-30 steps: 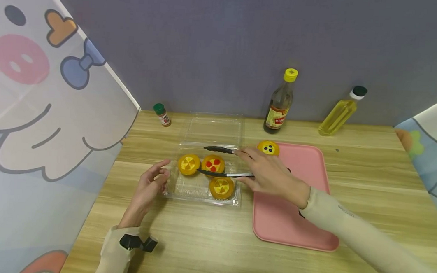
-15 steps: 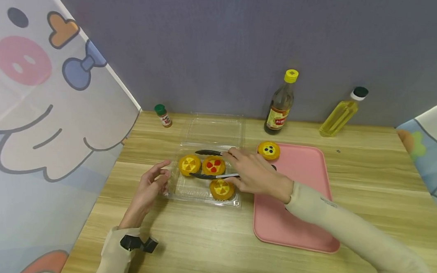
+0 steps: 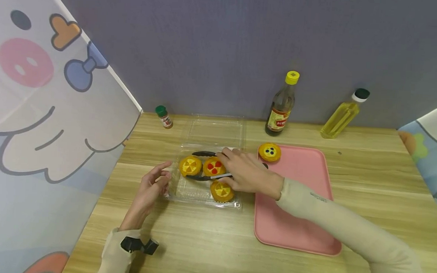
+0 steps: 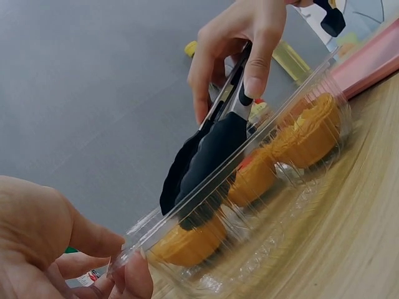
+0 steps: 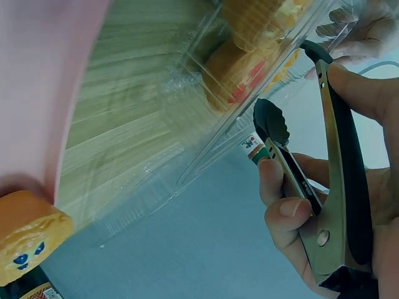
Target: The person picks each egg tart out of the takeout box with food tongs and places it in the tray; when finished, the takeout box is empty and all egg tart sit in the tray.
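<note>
My right hand (image 3: 248,171) holds black-tipped metal tongs (image 5: 340,180). The tongs' spread tips reach left over a clear plastic clamshell box (image 3: 193,191), one tip behind and one in front of the left egg tart (image 3: 189,166) with yellow fruit pieces. Between the tongs' arms lies a tart with red topping (image 3: 215,167). Another yellow-topped tart (image 3: 221,192) sits at the box's front right. At the box's left side my left hand (image 3: 150,190) pinches the rim between thumb and fingers, as the left wrist view shows. Whether the tips touch the tart I cannot tell.
A pink tray (image 3: 291,227) lies to the right, with a blueberry-topped tart (image 3: 269,152) on its back left corner. Behind stand a dark sauce bottle (image 3: 279,111), an oil bottle (image 3: 339,118) and a small green-capped shaker (image 3: 164,117). The box's lid (image 3: 215,131) lies folded back.
My right hand has moved left with the tongs, so their tips have gone from around the red-topped tart to the left yellow-topped one. The left hand has stayed at the box.
</note>
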Demonstrator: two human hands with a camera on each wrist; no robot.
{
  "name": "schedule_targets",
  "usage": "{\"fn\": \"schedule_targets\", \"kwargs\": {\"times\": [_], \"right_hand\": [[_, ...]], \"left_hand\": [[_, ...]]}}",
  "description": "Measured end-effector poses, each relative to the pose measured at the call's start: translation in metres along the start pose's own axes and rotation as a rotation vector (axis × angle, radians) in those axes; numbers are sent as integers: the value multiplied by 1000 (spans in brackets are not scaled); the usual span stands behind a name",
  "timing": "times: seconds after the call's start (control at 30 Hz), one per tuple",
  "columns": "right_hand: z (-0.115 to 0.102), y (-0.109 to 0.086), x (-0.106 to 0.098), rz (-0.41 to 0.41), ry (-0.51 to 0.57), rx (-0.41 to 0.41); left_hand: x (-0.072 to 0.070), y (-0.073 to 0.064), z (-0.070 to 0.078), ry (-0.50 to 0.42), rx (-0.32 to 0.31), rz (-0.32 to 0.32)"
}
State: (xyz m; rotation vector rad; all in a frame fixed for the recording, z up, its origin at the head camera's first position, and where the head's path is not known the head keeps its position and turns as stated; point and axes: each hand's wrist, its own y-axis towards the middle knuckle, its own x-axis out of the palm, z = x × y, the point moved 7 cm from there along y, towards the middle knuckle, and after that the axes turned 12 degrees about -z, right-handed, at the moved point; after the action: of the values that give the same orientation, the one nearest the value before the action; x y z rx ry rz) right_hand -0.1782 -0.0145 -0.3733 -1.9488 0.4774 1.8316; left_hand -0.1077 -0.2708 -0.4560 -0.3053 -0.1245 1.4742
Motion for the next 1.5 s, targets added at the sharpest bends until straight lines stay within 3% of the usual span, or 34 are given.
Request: {"fn": "schedule_targets", "kwargs": {"times": [0.67, 1.5], "right_hand": [[-5, 15, 11, -70, 41, 3], [-10, 15, 14, -71, 38, -15]], "left_hand": [[0, 0, -2, -6, 11, 9], [0, 0, -1, -9, 28, -3]]}}
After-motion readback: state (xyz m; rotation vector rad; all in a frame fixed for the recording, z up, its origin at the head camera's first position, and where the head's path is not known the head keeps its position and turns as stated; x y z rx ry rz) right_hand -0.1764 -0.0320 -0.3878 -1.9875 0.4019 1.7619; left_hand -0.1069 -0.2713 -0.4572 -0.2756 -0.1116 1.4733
